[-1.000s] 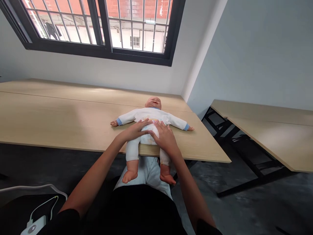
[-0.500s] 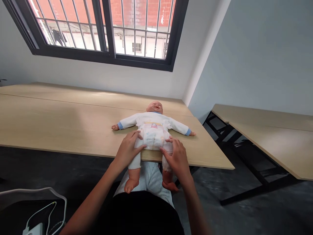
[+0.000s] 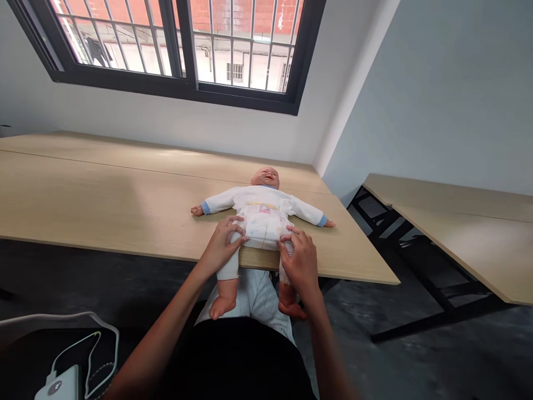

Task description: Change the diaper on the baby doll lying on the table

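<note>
A baby doll (image 3: 266, 179) in a white top with blue cuffs lies on its back, arms spread, legs hanging over the table edge. A white diaper (image 3: 263, 226) with a small coloured print wraps its hips, over white trousers. My left hand (image 3: 224, 242) is closed at the diaper's leg edge on the left, thumb and fingers pinching its rim over the doll's thigh. On the other side my right hand (image 3: 298, 256) pinches the opposite leg edge with curled fingers. Parts of both thighs are hidden beneath my hands.
The doll lies on a light wooden table (image 3: 100, 205) against the wall, below a barred window (image 3: 175, 94). A second table (image 3: 453, 216) stands to the right. At the lower left, a white power bank (image 3: 60, 386) with a cable rests on a dark surface.
Both hands stay at the diaper's leg edges. My fingers have drawn in from a more spread pose to a tighter pinch. The view has shifted slightly.
</note>
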`<state>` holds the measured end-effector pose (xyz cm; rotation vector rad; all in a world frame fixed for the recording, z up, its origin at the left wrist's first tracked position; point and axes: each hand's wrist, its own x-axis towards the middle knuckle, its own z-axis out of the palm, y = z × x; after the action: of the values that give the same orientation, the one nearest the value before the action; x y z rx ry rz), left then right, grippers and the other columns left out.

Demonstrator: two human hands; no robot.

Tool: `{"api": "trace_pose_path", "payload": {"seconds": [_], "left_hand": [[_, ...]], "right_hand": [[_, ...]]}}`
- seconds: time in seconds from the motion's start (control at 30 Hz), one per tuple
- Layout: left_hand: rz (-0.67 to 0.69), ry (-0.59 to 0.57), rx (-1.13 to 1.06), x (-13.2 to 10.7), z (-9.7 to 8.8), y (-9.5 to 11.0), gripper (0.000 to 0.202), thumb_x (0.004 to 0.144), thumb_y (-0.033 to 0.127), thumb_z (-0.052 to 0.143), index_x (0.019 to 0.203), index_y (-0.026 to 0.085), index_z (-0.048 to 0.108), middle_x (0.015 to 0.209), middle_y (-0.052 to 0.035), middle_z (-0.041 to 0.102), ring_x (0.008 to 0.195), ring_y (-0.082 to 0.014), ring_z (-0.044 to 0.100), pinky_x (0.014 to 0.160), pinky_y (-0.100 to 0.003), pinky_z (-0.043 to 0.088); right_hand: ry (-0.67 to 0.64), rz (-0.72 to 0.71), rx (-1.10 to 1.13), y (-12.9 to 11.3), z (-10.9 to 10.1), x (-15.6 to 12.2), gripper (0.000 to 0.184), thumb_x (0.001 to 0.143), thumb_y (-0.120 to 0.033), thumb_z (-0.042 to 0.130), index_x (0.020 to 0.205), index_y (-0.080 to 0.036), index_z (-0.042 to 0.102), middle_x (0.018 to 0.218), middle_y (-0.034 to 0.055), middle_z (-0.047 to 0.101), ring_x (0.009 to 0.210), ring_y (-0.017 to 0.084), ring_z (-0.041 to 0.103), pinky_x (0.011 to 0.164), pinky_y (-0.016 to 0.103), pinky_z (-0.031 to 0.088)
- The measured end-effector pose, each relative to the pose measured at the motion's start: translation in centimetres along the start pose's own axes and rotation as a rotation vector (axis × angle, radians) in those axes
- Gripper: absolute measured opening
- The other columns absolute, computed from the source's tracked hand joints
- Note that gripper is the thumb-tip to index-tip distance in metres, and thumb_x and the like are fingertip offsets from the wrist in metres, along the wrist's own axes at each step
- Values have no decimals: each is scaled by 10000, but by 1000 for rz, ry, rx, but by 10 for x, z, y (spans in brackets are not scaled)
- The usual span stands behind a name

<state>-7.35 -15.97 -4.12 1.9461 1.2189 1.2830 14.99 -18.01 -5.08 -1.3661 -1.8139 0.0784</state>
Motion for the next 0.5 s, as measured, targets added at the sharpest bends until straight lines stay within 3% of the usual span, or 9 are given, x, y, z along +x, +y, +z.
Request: {"api": "trace_pose_path", "payload": {"seconds": [0.13, 0.2, 0.33, 0.4, 0.5], "left_hand": [[-22, -19, -50, -2, 0, 2, 122, 824, 265, 697, 750, 194, 631, 1302, -101, 569, 1321, -276, 491, 1187, -496, 322], [-135, 50, -189, 2, -4, 0, 185, 774, 309, 754, 780, 196, 609, 1279, -94, 583, 1333, -274, 483, 1187, -476, 331], [-443, 216, -469, 27, -19, -13, 349, 798, 483, 724, 931, 206, 559, 1132, -96, 647, 1205, -248, 588, 1073, -417, 472], [-503, 138, -505, 46, -26, -22, 366, 843, 544, 652, 899, 191, 573, 1017, -119, 677, 1053, -244, 661, 956, -397, 549], [-544, -17, -540, 73, -26, -31, 428, 838, 593, 644, 790, 170, 594, 825, -124, 686, 845, -238, 702, 820, -383, 600]], "right_hand": [[-17, 9, 149, 4, -2, 1, 144, 919, -339, 593, 902, -204, 639, 1292, 92, 610, 1253, 291, 513, 1128, 501, 352], [2, 56, 324, 11, -6, 9, 247, 877, -428, 653, 978, -203, 637, 1294, 102, 602, 1279, 279, 510, 1159, 497, 343], [171, 438, 738, 33, -11, 41, 571, 792, -569, 720, 1183, -193, 544, 1387, 149, 541, 1310, 266, 519, 1151, 461, 406], [94, 645, 916, 43, -7, 60, 578, 794, -581, 721, 1181, -186, 551, 1414, 152, 529, 1325, 253, 521, 1155, 414, 421], [-150, 779, 1089, 48, 7, 83, 497, 841, -566, 686, 1098, -148, 611, 1291, 164, 622, 1195, 246, 627, 1045, 363, 527]]}}
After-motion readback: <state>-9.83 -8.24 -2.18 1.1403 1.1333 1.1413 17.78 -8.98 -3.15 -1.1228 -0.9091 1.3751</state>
